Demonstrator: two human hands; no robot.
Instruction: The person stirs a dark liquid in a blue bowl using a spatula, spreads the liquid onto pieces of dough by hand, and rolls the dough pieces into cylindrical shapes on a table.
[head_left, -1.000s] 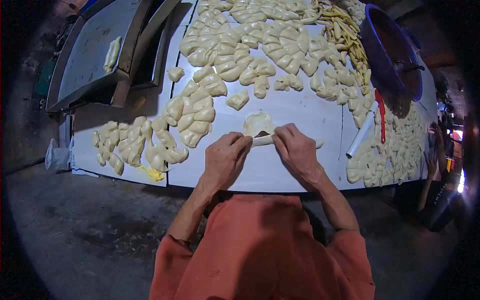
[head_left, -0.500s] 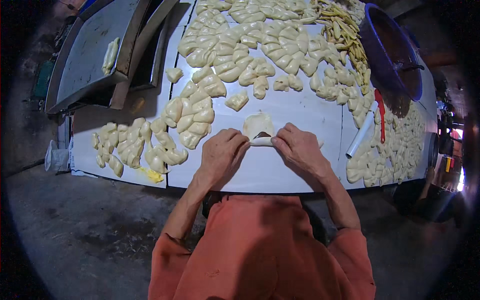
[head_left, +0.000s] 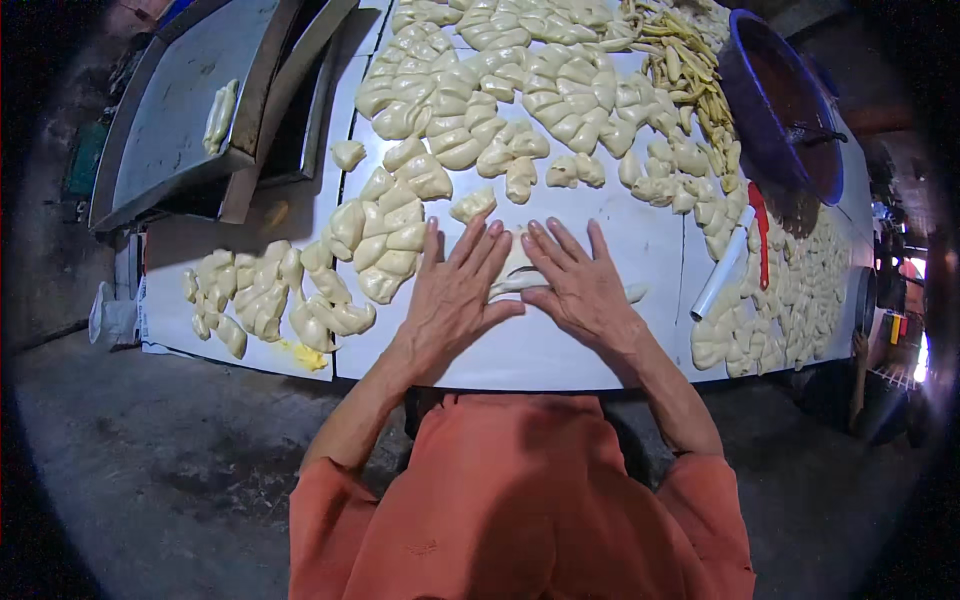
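Note:
A small strip of pale dough (head_left: 512, 285), partly rolled, lies on the white tabletop in front of me. A dark streak shows in it between my hands, and one end pokes out past the right hand. My left hand (head_left: 450, 288) is spread flat over its left part, fingers apart and pointing away from me. Also open and flat, my right hand (head_left: 583, 290) covers the right part. Both palms hide much of the dough. Just beyond my left fingertips sits a loose dough piece (head_left: 474, 205).
Cut dough (head_left: 570, 95) covers the far table, with more at the left (head_left: 260, 290) and right (head_left: 780, 310). A white tube (head_left: 722, 265) and a red long-handled tool (head_left: 762, 240) lie at right. Beyond stand yellowish strips (head_left: 688, 65), a purple basin (head_left: 770, 120) and, far left, metal trays (head_left: 190, 100).
My fingers were curled, pinching the edge of the dough; now both hands have opened and lie flat across the roll, reaching farther from me. The flat part of the dough is mostly covered.

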